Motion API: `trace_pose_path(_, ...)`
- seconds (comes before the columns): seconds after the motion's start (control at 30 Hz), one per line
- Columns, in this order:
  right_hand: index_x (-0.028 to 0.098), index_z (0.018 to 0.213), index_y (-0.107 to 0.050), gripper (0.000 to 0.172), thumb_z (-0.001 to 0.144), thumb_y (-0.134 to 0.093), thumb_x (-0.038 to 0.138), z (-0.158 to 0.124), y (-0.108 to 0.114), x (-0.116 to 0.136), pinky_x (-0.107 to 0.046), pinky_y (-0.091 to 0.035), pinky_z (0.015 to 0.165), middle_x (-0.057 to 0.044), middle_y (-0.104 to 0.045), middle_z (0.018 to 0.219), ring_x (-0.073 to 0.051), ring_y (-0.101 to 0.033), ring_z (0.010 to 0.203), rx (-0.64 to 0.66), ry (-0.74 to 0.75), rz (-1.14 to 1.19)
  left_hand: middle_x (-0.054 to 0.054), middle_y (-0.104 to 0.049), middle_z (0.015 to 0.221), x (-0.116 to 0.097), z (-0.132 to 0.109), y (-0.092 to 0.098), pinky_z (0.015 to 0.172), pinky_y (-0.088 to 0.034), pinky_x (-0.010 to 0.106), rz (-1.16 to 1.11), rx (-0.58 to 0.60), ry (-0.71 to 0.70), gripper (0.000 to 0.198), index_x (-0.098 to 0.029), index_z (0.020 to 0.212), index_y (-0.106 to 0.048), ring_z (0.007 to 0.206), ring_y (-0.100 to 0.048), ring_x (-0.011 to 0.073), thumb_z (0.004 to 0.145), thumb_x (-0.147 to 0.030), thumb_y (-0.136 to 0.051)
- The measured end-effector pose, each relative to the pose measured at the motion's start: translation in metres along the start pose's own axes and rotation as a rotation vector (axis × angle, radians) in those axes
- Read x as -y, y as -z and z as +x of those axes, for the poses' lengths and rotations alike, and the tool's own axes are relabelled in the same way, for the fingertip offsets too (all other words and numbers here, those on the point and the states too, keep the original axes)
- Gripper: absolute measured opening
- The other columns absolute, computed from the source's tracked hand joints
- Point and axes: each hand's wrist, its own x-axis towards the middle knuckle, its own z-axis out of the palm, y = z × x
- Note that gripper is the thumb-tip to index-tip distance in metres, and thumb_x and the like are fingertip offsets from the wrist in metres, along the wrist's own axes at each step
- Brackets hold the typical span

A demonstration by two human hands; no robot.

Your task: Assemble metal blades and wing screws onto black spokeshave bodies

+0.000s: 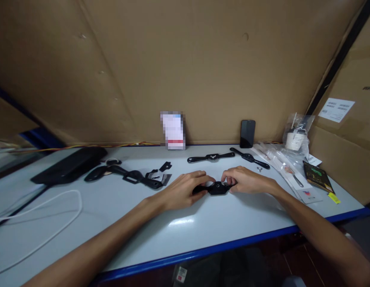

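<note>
Near the front middle of the table, a black spokeshave (218, 188) lies between my hands. My left hand (192, 188) closes its fingers round the left handle. At the other end, my right hand (246, 180) grips the right handle with thumb and fingertips. Just behind are a second spokeshave (213, 158) and a third one (250, 158), both lying on the tabletop. Small silver screws (259, 169) rest behind my right hand. Left of my left hand lie another black spokeshave body (132, 176), a black cap piece (165, 166) and flat blade-like parts (156, 175).
A dark phone (247, 134) and a blurred white display (173, 131) lean against the cardboard wall. Plastic sleeves (288, 175), a bagged cup (295, 139) and a black packet (318, 176) fill the right side. Leftward are a black case (69, 165), a mouse (96, 173) and a white cable (80, 199).
</note>
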Motion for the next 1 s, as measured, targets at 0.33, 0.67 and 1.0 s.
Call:
trace_pose_path(0.33, 0.018, 0.104, -0.073, 0.019, 0.085, -0.071, 0.016, -0.002, 0.029, -0.027, -0.027, -0.044, 0.069, -0.002, -0.072, 0.083, -0.017, -0.064, 0.075, -0.287, -0.112, 0.045, 0.01, -0.065, 0.109, -0.002, -0.001, 0.003, 0.079, -0.053, 0.038, 0.011, 0.009, 0.007, 0.043, -0.02, 0.136, -0.062, 0.09, -0.066, 0.0245, 0.095, -0.023, -0.052)
trace_pose_path(0.67, 0.019, 0.081, -0.075, 0.01, 0.078, -0.074, 0.01, -0.028, 0.06, -0.063, -0.024, -0.036, 0.061, -0.001, -0.072, 0.081, -0.015, -0.062, 0.074, -0.126, -0.39, -0.304, 0.011, -0.065, 0.118, 0.002, -0.002, 0.001, 0.083, -0.054, 0.039, 0.063, 0.026, 0.036, 0.046, -0.023, 0.139, -0.061, 0.098, -0.068, 0.0275, 0.096, -0.026, -0.047)
trace_pose_path(1.0, 0.019, 0.086, -0.074, 0.014, 0.076, -0.077, 0.009, -0.013, 0.039, -0.051, -0.026, -0.038, 0.061, -0.001, -0.071, 0.077, -0.016, -0.063, 0.073, 0.018, -0.286, -0.242, 0.011, -0.065, 0.112, -0.003, 0.0, 0.003, 0.083, -0.053, 0.041, 0.05, 0.021, 0.038, 0.046, -0.02, 0.137, -0.062, 0.094, -0.066, 0.0256, 0.092, -0.019, -0.05)
